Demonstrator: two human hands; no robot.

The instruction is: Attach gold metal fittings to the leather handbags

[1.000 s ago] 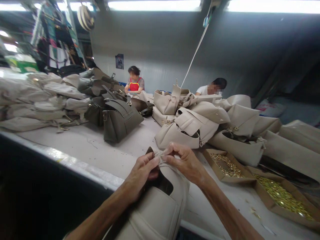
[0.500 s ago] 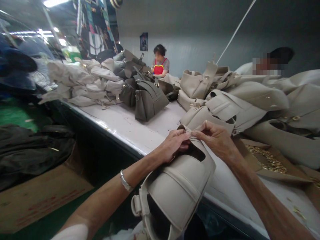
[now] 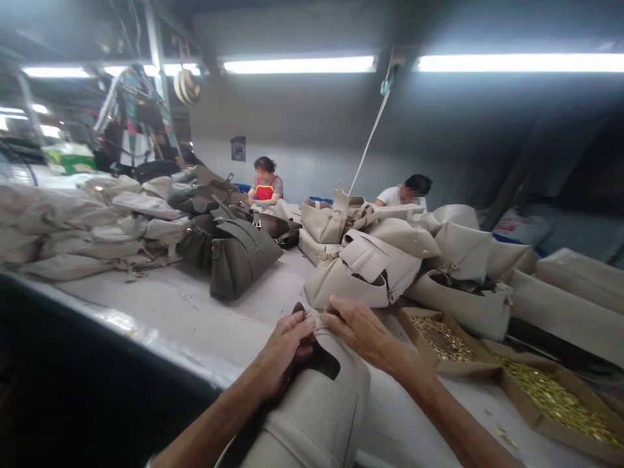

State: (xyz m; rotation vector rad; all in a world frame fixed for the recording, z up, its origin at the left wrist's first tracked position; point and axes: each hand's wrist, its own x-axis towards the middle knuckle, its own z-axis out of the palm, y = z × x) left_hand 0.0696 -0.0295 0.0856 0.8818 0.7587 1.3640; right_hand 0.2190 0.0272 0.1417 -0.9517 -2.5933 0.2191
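Observation:
A cream handbag (image 3: 302,416) lies lengthwise before me at the table's edge, its lower end cut off by the frame. My left hand (image 3: 290,338) pinches the bag's far end, thumb on top and fingers reaching into the dark opening. Close against it, my right hand (image 3: 358,328) grips the same end from the right, thumb and forefinger pressed together. Whether a small part sits between the fingertips cannot be made out. Just beyond my hands rests another cream bag (image 3: 341,283).
Dark grey bags (image 3: 244,257) stand mid-table (image 3: 175,305). Pale pouches (image 3: 131,214) pile up left, cream bags (image 3: 463,250) right. Cardboard trays hold gold rings (image 3: 441,338) and gold fittings (image 3: 556,396). Two people, one in a red apron (image 3: 264,190), sit across; another head shows behind the left pile.
The view has tilted up and turned right, bringing ceiling lamps and the second tray into sight. Both hands keep their pinch on the handbag's end.

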